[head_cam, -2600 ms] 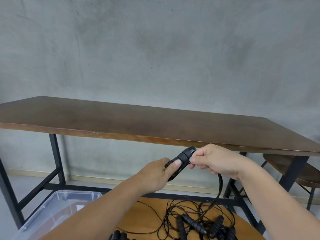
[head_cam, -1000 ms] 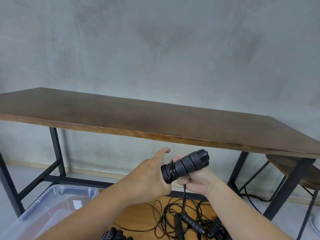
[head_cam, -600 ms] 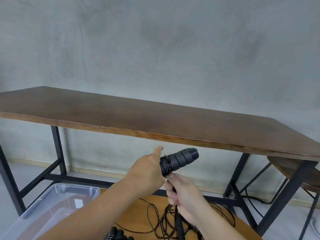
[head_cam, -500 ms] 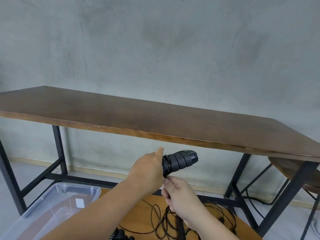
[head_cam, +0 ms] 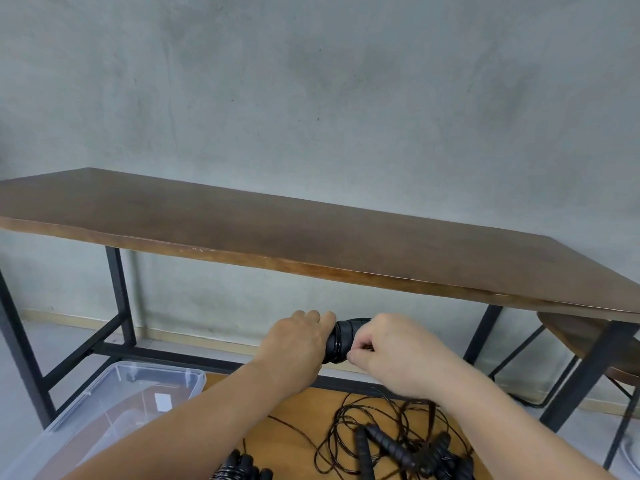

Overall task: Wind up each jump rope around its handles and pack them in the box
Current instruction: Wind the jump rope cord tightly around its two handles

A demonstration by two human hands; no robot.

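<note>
Tangled ropes (head_cam: 398, 441) on wooden surface (head_cam: 287, 434).

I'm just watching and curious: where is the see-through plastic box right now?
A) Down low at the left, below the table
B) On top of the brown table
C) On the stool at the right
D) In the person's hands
A: the clear plastic box sits low at the left, below the table, while both hands hold the black handles instead.

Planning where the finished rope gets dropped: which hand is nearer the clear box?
Left. The left hand is above and just right of the box; the right hand is farther right, over the loose ropes.
</note>
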